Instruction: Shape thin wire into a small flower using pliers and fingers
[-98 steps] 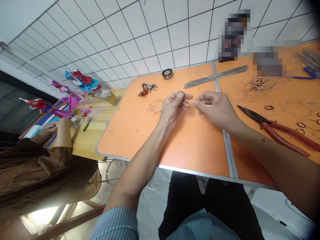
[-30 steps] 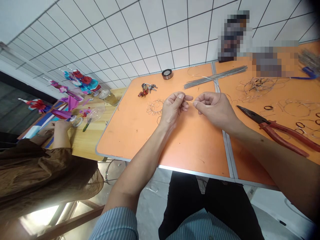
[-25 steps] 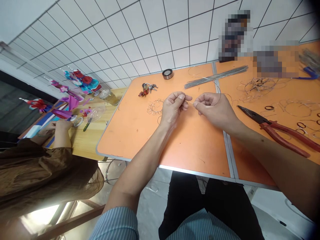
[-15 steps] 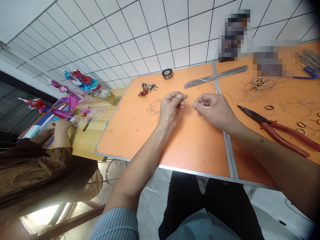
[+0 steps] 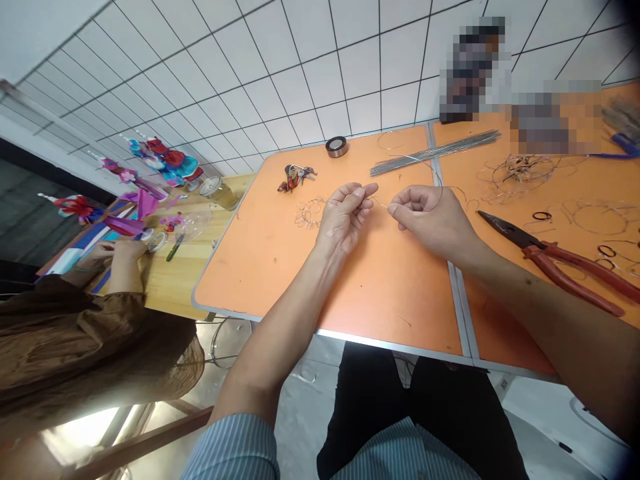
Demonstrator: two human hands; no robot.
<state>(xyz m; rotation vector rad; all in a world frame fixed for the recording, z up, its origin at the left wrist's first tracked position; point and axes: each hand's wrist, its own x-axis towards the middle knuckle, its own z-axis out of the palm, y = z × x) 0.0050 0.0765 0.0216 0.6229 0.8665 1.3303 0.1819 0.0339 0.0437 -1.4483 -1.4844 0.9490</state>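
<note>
Above the orange table [image 5: 280,280], my left hand [image 5: 343,217] and my right hand [image 5: 433,217] face each other, fingertips almost touching. Both pinch a thin silver wire [image 5: 382,204] that spans the small gap between them. The wire curls up in a loop behind my right hand's knuckles. A small flower-shaped wire piece [image 5: 307,213] lies on the table just left of my left hand.
Red-handled pliers [image 5: 555,260] lie to the right. A bundle of straight wires [image 5: 435,153], a black tape roll [image 5: 337,146], keys [image 5: 295,177] and tangled wire rings [image 5: 520,170] lie further back. A person in brown [image 5: 85,347] works at the wooden table on the left.
My left hand's fingers have shifted slightly on the wire and stretched out a little; my right hand holds nearly still. The person on the left has moved their hands slightly.
</note>
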